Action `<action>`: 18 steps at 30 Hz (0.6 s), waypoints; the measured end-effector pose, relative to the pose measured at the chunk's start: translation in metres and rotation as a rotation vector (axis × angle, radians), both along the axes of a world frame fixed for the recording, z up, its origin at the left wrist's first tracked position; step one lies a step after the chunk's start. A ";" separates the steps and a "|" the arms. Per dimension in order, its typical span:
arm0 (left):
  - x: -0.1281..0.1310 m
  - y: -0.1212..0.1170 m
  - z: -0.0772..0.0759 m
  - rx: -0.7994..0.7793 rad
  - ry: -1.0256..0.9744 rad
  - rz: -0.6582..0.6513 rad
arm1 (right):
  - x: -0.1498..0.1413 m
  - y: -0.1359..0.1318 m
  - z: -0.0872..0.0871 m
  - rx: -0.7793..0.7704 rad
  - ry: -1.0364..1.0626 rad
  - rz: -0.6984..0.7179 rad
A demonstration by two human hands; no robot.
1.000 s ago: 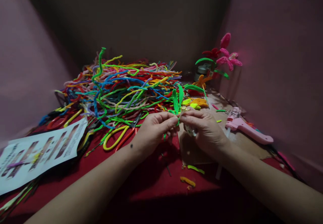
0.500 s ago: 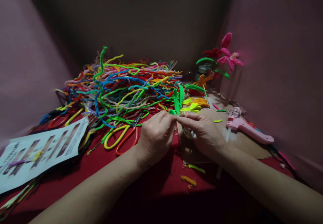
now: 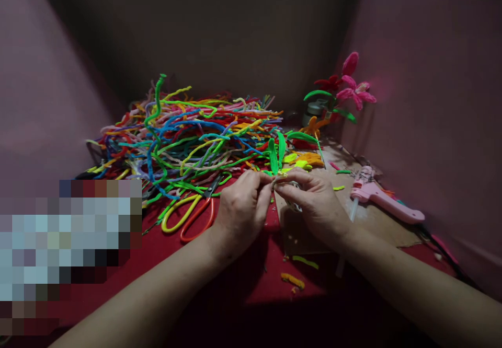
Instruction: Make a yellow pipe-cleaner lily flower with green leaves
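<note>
My left hand (image 3: 241, 207) is closed, its thumb and finger pinching a thin pale strip (image 3: 276, 181). From the other side my right hand (image 3: 314, 199) pinches the same strip, fingertips almost touching the left ones. A white ring-shaped roll (image 3: 295, 204), probably tape, is partly hidden in my right fingers. Just above the fingertips shows a small pale-yellow tuft (image 3: 283, 174); whether it is joined to the strip I cannot tell. Green pipe-cleaner leaves (image 3: 272, 154) stand right behind the hands. Scissors (image 3: 199, 213) with yellow and red handles lie beside my left hand.
A big tangle of coloured pipe cleaners (image 3: 196, 134) fills the back left. On a cardboard sheet (image 3: 388, 228) at right rests a pink glue gun (image 3: 386, 201). Pink pipe-cleaner flowers (image 3: 356, 93) stand at the back right. Short offcuts (image 3: 292, 280) lie in front.
My fingertips have shifted slightly and the left thumb has turned downward, so the pale strip between them now shows. The sheet at left is now blurred into blocks.
</note>
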State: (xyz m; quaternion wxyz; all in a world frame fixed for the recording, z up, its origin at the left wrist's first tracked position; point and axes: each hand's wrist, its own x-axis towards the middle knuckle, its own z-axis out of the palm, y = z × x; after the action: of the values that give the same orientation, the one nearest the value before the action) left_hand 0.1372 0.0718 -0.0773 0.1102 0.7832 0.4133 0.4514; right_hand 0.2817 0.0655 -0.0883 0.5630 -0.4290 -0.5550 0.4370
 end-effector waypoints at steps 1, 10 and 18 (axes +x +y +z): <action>0.001 0.000 0.002 -0.147 -0.094 -0.029 | 0.000 0.000 0.000 0.002 0.008 -0.003; -0.002 0.003 0.013 -0.988 -0.724 -0.456 | 0.001 0.004 0.006 -0.218 0.403 0.225; -0.004 0.008 0.011 -1.102 -0.757 -0.555 | 0.003 0.006 0.005 -0.193 0.434 0.138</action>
State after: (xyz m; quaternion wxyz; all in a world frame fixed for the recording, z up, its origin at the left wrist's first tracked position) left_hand 0.1335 0.0796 -0.0663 0.7350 0.4800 0.3003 0.3732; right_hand 0.2845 0.0720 -0.0835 0.5944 -0.3379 -0.4045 0.6073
